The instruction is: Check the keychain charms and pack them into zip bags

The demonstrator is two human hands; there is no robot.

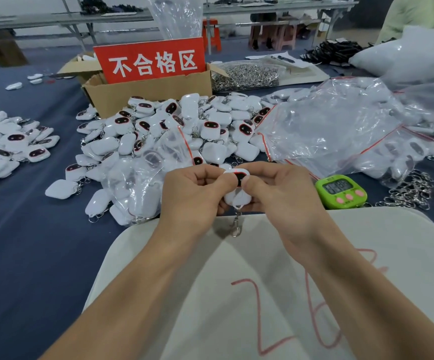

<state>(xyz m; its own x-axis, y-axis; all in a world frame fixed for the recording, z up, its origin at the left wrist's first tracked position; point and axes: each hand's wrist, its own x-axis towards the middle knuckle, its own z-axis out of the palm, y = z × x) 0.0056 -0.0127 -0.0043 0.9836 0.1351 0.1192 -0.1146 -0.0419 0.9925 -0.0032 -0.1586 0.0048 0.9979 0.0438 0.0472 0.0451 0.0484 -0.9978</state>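
Keychain charm (236,185) under check, pinched by both my left hand (192,196) and right hand (281,198), just left of the green timer (340,190). Loose charm heap (174,126) lies further left and behind; zip bags (340,126) behind the timer look part-filled. Most packing remains.

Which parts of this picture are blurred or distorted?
Head view: the zip bags at the right edge look smeared and glary; the far table bows from wide-angle distortion; the charm between the left hand and right hand is fairly sharp.
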